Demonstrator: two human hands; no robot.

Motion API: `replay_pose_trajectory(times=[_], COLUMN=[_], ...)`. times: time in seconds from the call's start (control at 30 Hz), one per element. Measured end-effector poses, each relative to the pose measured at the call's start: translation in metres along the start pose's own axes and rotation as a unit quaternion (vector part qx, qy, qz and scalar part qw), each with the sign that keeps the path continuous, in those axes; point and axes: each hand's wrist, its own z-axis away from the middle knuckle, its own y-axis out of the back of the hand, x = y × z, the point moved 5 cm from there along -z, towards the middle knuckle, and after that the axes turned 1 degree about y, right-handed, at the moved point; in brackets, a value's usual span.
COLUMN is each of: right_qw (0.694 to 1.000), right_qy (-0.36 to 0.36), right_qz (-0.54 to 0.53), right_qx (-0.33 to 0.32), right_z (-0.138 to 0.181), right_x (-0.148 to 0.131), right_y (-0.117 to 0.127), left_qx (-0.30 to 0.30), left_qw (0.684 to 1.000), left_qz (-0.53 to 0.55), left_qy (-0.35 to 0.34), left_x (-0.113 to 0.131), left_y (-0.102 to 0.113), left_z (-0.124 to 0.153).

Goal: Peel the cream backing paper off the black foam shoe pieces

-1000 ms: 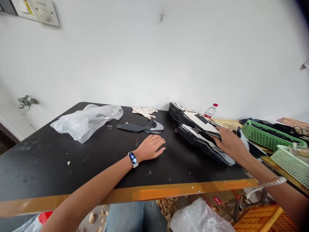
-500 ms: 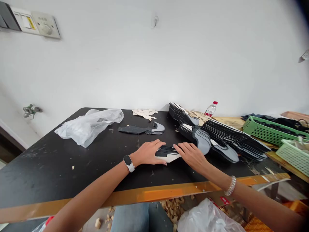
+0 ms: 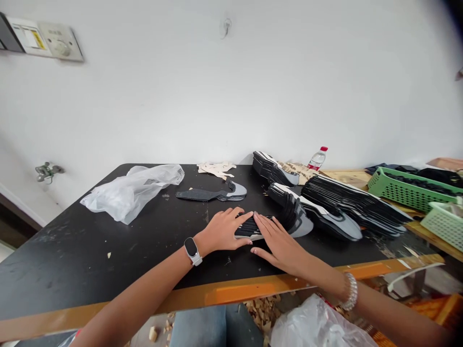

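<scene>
A fanned stack of black, grey and white shoe-upper pieces (image 3: 301, 222) lies on the black table under both hands. My left hand (image 3: 223, 232) grips the stack's left end, fingers over the far side and thumb along the near edge. Flat across the stack rests my right hand (image 3: 281, 246), its fingers stretched out and its thumb apart; it covers the middle of the pieces. The fingertips of the two hands nearly meet. Just behind, a smaller pile of the same pieces (image 3: 237, 192) lies on the table.
More stacks of upper pieces (image 3: 347, 205) lie to the right and another stack (image 3: 269, 169) behind. A plastic bag (image 3: 132, 193) sits at the left. Paper strips (image 3: 217, 168), a bottle (image 3: 318, 158) and green baskets (image 3: 408, 193) stand along the back and right. Orange tape (image 3: 246, 291) lines the table's front edge.
My right hand has moved left and flattened onto the stack, its thumb now spread on the near side. The stack's pieces look more fanned out at the right end.
</scene>
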Motion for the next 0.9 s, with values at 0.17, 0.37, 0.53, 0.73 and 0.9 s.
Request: replay_pose_trajectory(times=[0.17,0.37,0.53,0.73,0.9], right_qw=[0.998,0.998,0.998,0.988,0.912], right_qy=[0.0,-0.015,-0.009,0.035,-0.065], right_qz=[0.033,0.037,0.033,0.074,0.116], right_qx=[0.049,0.056,0.05,0.13,0.387], right_z=[0.003,0.01,-0.001,0.001,0.031], right_x=[0.003,0.01,0.016,0.003,0.027], right_y=[-0.015,-0.008,-0.007,0.012,0.049], left_qx=[-0.025,-0.033,-0.024,-0.028,-0.01], left_qw=[1.0,0.999,0.999,0.997,0.999], left_qz=[0.014,0.001,-0.04,-0.049,-0.008], left_qy=[-0.006,-0.009,0.013,0.051,0.053], left_x=[0.001,0.011,0.021,0.017,0.01], left_y=[0.005,0.007,0.005,-0.003,-0.012], left_z=[0.005,0.01,0.004,-0.007,-0.001])
